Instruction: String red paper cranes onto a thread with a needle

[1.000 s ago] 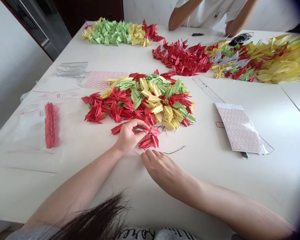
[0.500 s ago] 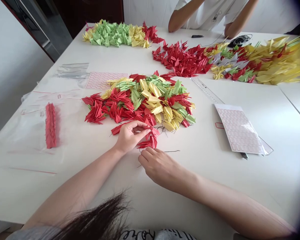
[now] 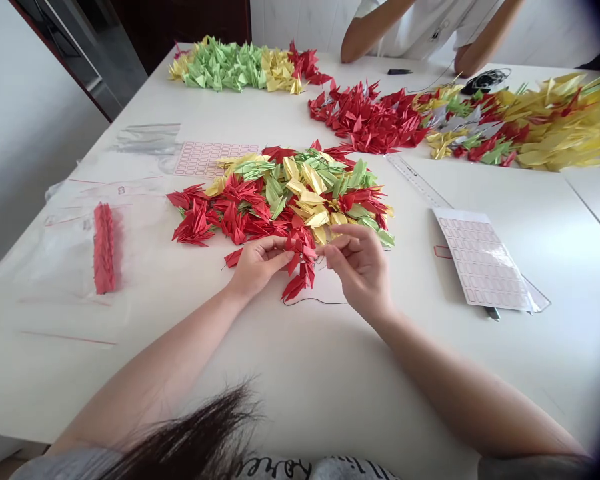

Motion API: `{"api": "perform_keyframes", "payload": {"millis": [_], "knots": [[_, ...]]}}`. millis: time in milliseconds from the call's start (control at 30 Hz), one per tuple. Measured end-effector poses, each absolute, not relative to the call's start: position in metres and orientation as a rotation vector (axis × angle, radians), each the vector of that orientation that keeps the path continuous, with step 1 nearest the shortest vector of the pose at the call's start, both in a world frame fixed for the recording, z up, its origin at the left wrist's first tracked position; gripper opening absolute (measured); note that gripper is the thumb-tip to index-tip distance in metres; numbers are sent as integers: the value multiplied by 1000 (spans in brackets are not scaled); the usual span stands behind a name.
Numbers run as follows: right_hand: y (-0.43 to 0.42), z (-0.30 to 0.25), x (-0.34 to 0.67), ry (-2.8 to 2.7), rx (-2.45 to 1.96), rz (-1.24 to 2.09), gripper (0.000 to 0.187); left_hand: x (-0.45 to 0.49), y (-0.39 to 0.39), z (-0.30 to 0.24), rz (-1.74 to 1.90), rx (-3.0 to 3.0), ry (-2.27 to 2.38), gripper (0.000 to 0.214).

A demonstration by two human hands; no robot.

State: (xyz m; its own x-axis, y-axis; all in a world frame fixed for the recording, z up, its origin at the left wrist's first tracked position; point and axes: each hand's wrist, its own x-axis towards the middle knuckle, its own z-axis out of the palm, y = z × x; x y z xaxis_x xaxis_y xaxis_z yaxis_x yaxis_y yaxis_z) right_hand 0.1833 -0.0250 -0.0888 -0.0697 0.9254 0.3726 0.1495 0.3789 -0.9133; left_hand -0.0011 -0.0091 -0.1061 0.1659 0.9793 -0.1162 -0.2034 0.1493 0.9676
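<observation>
My left hand (image 3: 257, 265) is closed in a pinch on a folded red paper crane (image 3: 300, 252), in front of the colourful pile. My right hand (image 3: 363, 270) meets the crane's right side, thumb and forefinger pinched together; whatever sits between those fingertips is too small to make out. Below the crane hang more red folded cranes (image 3: 296, 285). A black thread (image 3: 313, 300) curves from them along the table towards my right wrist. Just beyond my hands lies a heap of red, yellow and green paper cranes (image 3: 280, 193), with bits of dark thread among them.
Further cranes form a long row, green (image 3: 225, 63), red (image 3: 370, 120) and yellow (image 3: 555, 133). A sticker sheet (image 3: 480, 257) and a clear ruler (image 3: 420, 180) lie right. Left is a plastic bag with a red bundle (image 3: 103, 248). Another person's arm (image 3: 375, 33) rests opposite.
My right hand has moved up and right from the thread by the lower red cranes to the right side of the held crane. My left hand keeps its pinch.
</observation>
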Motion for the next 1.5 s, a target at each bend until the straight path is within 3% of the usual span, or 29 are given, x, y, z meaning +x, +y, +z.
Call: {"api": "perform_keyframes", "payload": {"millis": [67, 333, 500, 800, 1133, 1500], "knots": [[-20, -94, 185, -1411, -1081, 880, 11, -1, -9, -106, 1086, 1031, 996, 35], [-12, -107, 185, -1238, -1115, 955, 24, 2, -11, -102, 1075, 1099, 1047, 31], [-14, -104, 185, -1321, -1115, 852, 30, 2, -11, -102, 1035, 1016, 1093, 39], [-12, -105, 183, -1327, -1049, 1047, 41, 1, -10, -101, 982, 999, 1065, 37], [-18, -106, 182, -1534, -1037, 946, 14, 1, -9, -102, 980, 1006, 1021, 37], [-19, -107, 183, -1578, -1069, 884, 11, 0, -8, -101, 937, 1046, 979, 35]]}}
